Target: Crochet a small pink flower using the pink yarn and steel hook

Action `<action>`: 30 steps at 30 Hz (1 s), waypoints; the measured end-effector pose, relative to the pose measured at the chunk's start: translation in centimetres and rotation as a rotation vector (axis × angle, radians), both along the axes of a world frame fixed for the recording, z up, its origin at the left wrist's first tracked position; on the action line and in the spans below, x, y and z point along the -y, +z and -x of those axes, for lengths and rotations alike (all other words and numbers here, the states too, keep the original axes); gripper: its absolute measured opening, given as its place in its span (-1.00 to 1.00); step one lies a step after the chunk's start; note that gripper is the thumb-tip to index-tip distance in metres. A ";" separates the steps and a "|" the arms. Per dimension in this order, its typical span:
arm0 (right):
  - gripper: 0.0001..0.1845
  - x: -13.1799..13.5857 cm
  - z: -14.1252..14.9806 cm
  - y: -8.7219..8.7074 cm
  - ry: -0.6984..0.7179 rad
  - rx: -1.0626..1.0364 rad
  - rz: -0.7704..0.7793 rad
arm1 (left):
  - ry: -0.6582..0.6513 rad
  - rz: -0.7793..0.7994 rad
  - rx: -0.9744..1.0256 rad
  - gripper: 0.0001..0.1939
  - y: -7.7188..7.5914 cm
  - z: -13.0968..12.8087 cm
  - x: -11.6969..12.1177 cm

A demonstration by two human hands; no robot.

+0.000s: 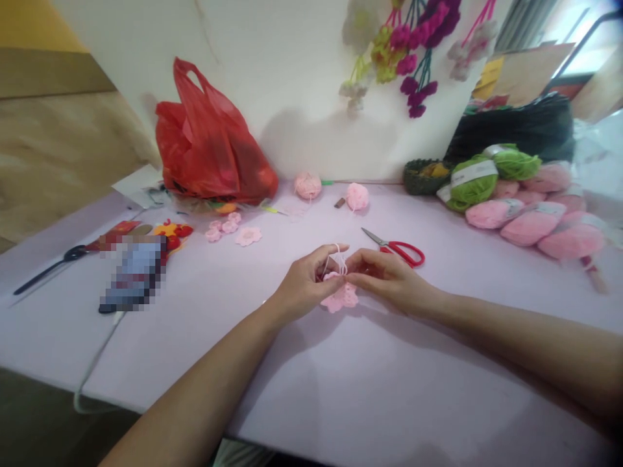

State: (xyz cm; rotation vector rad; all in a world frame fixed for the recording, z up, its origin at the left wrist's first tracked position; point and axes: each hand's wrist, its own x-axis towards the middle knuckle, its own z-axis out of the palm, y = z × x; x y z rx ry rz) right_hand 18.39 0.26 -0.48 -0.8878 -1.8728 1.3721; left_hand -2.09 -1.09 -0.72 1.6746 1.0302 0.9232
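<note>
I have the left hand [302, 285] and the right hand [389, 282] close together just above the lilac counter [311, 402], their fingers curled inward and meeting at the top of a pink crocheted flower [339, 298]. Between them, both hands pinch the flower, and a loop of pink yarn [338, 259] stands up from the left fingers; the exact finger grip is partly hidden from my view. The flower hangs just below the fingertips, at about the middle of the counter. Just beyond the right hand lie red-handled scissors [393, 248], blades pointing far left. Farther off, near the wall, sit two balls of pink yarn [307, 185] [357, 196]. To the left lie small pink crocheted flowers [248, 236], with a red plastic bag [207, 139] behind them. At the far right, pink yarn skeins [533, 224] and green yarn skeins [474, 181] are heaped beside a small dark green basket [426, 176]. Crocheted flower stems [413, 58] hang on the wall above. A pixelated object [134, 275] on the left is too blurred for me to identify.
</note>
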 end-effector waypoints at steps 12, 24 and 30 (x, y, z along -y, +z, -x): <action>-0.79 -0.4 0.2 -0.2 -0.050 -0.197 0.237 | -0.046 0.115 0.038 -0.36 0.5 0.2 0.0; -0.78 -0.4 0.1 0.2 -0.004 -0.385 0.407 | 0.442 0.077 0.118 -0.53 1.2 4.6 -3.3; -0.78 -0.3 0.2 0.3 0.008 -0.423 0.476 | 0.615 0.028 -0.035 -0.46 0.8 7.7 -5.1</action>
